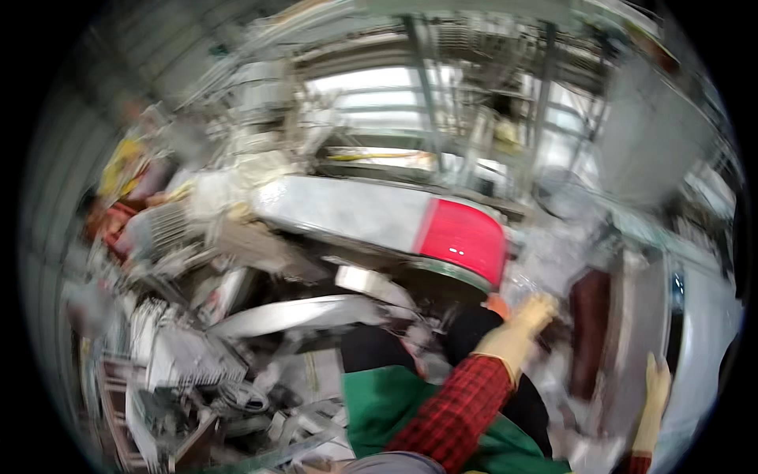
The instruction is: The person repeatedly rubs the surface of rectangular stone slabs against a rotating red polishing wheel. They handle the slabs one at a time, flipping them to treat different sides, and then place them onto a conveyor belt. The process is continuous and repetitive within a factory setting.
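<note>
My left hand [527, 322], in a pale yellow glove below a red checked sleeve, reaches across to the right of my knees. It is nearest to crumpled clear plastic [545, 265] and a dark brown panel-like piece [591, 336]. Blur hides how its fingers are set. My right hand [654, 391], in a matching glove, is low at the far right, beside a pale blue-grey flat surface [705, 347]. Its fingers are smeared too, and I cannot make out anything held. Ahead of my knees lies a long rounded grey piece with a glossy red end [462, 241].
Mixed scrap is heaped at the left, with white ribbed pieces [193, 355], a curved silvery strip [300, 314] and a brownish board [268, 251]. A large grey sack-like shape [651, 134] stands at the far right. Metal posts [545, 87] rise at the back.
</note>
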Action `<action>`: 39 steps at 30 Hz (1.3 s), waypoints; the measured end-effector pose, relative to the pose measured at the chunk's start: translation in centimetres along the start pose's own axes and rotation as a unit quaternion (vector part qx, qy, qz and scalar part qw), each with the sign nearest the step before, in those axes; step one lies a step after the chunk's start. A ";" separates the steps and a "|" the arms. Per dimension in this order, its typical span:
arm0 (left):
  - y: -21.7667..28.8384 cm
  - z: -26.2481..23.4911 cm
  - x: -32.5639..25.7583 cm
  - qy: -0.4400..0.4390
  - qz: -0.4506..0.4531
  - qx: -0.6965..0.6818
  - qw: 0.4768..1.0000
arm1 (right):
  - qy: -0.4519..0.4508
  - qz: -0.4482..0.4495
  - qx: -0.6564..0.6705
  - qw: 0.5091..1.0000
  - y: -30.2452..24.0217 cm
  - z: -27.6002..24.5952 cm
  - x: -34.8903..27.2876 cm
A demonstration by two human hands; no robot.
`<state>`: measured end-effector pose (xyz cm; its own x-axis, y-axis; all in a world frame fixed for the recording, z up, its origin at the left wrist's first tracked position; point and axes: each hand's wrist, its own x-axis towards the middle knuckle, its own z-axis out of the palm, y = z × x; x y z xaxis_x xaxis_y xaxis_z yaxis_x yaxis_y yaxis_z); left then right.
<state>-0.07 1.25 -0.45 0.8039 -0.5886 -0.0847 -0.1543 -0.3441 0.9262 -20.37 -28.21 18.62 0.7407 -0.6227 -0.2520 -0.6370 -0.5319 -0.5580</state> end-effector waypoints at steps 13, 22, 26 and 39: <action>2.7 -1.7 -1.2 -0.077 -0.245 -0.269 0.928 | 0.113 0.090 -0.144 0.979 0.9 1.2 0.5; 2.9 -1.4 -0.5 -0.075 -0.251 -0.249 0.932 | 0.116 0.088 -0.130 0.981 3.1 1.2 1.1; 3.2 -1.3 -0.6 -0.072 -0.243 -0.264 0.931 | 0.097 0.079 -0.090 0.988 0.7 1.0 0.1; 3.7 -2.0 -1.7 -0.054 -0.261 -0.268 0.926 | 0.089 0.089 -0.106 0.986 -0.4 0.8 -0.6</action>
<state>-0.85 2.43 3.83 0.6226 -0.5236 -0.5815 0.5695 -0.2064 0.7957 -20.38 -27.18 18.40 0.5755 -0.7983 -0.1776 -0.7980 -0.5007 -0.3353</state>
